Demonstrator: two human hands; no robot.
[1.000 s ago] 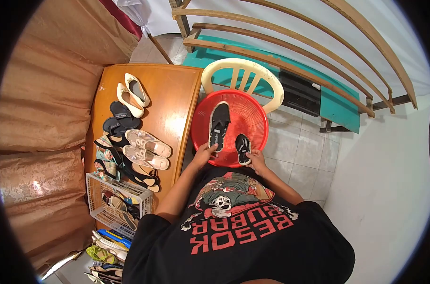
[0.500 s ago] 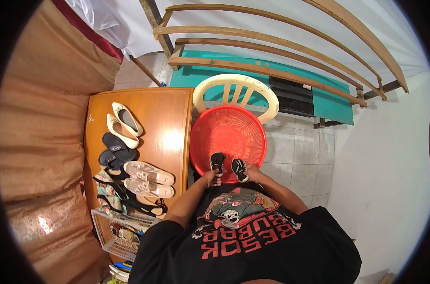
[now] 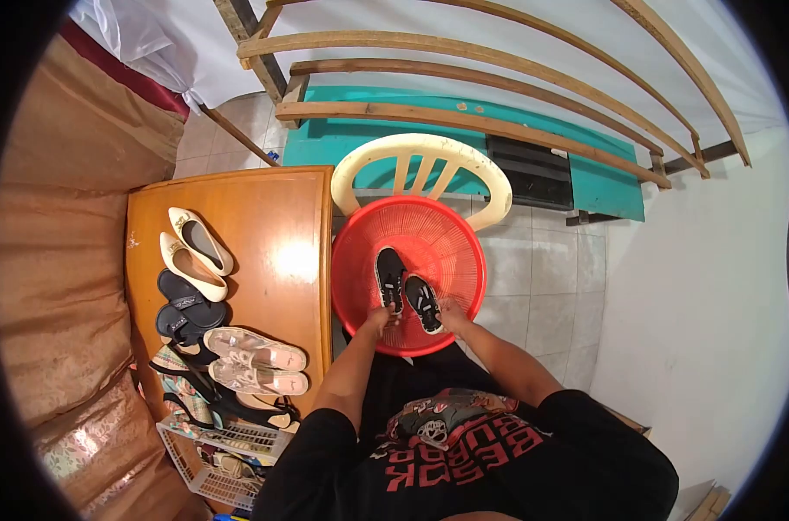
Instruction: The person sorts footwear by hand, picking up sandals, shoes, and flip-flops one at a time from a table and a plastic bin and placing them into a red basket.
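Two black sneakers with white soles are in my hands over the red plastic basin [image 3: 447, 226], which sits on a cream plastic chair [image 3: 360, 158]. My left hand [image 3: 382, 319] grips the heel end of the left sneaker [image 3: 387, 267], its toe pointing away from me. The right sneaker [image 3: 421, 300] is held at its heel by my right hand [image 3: 452, 318], its toe tilted toward the other shoe. Both shoes overlap the inside of the basin in this view.
To the left, a wooden table [image 3: 273, 208] carries cream flats [image 3: 190, 265], dark slippers [image 3: 186, 304], clear shoes [image 3: 257, 358] and patterned wedge sandals [image 3: 182, 378]. A white plastic rack [image 3: 212, 486] stands nearer me. Wooden rails [image 3: 464, 115] and a teal bench [image 3: 607, 187] lie beyond the chair.
Both hands have reached farther forward with the sneakers, from the basin's near rim to over its inside. The sneakers now angle closer together, and the camera view has shifted slightly.
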